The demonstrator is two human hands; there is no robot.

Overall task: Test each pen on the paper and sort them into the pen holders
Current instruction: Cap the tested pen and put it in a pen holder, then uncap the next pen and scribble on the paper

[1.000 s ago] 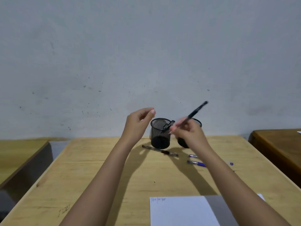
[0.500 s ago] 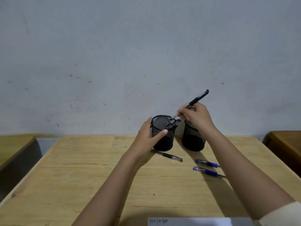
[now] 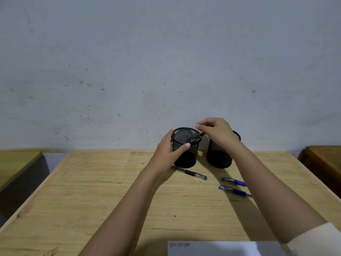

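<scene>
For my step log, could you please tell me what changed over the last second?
The left hand came down and gripped the left holder. The right hand lowered its black pen into it; whether it still pinches it is unclear. The right holder, loose pens and paper stayed put.

A pale wooden table (image 3: 92, 191) is shown carrying a black mesh pen holder (image 3: 186, 156) near its far edge. A second mesh holder (image 3: 218, 157) is stood just right of it, not touching. A black pen (image 3: 191, 174) is laid just in front of the first holder, and two blue pens (image 3: 233, 181) are laid side by side further to its right. A sheet of paper (image 3: 212, 249), scribbled at its top left corner, is seen well in front of that holder.
</scene>
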